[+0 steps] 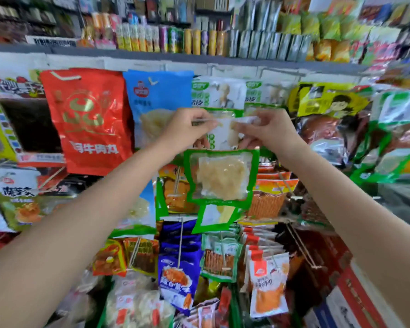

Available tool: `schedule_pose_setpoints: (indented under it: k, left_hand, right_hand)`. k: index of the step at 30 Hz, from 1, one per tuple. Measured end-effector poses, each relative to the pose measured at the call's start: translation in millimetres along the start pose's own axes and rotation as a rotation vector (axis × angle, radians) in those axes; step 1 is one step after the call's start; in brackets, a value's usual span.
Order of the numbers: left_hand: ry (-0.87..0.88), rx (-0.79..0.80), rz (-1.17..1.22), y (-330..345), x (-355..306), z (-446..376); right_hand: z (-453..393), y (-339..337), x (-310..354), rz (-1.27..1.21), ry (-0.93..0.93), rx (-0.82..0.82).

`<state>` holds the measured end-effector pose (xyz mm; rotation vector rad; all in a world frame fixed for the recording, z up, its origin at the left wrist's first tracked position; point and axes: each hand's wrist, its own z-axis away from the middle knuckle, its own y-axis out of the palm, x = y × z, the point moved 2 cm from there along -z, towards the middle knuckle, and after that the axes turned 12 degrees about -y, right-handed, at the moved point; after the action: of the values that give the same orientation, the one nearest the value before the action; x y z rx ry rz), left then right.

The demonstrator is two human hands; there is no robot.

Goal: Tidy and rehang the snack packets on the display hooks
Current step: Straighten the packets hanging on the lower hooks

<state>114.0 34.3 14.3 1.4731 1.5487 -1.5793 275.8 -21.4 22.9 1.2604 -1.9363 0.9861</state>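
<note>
Both my hands are raised at the display's middle, pinching the top edge of a green-and-white snack packet (223, 176) with a clear window showing pale contents. My left hand (185, 131) holds its upper left corner and my right hand (265, 131) its upper right. The packet hangs down below my fingers, in front of a row of matching green-and-white packets (219, 93) on the top hooks. A thin metal hook (200, 120) shows near my left fingertips. A second green packet (217, 217) shows just beneath the held one.
A red bag (90, 119) and a blue bag (156, 100) hang to the left, yellow and green packets (329, 100) to the right. Lower hooks carry orange (268, 287), blue (178, 278) and green packets (220, 259). A shelf (152, 55) of cans and packets runs above.
</note>
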Motion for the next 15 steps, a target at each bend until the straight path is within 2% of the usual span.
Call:
schedule_pose_setpoints:
  k: [3,7,15]
  left_hand:
    - [0.060,-0.141,-0.030,2,-33,-18]
    - [0.055,-0.340,-0.120,-10,-55,-35]
    - [-0.038,-0.300,-0.143,-19,-46,-49]
  right_hand:
    - [-26,-20,12,0.016,-0.104,-0.077]
    - [-58,-23,21,-0.003,-0.195,-0.059]
    - [-83,-4,6,0.039,-0.143,0.003]
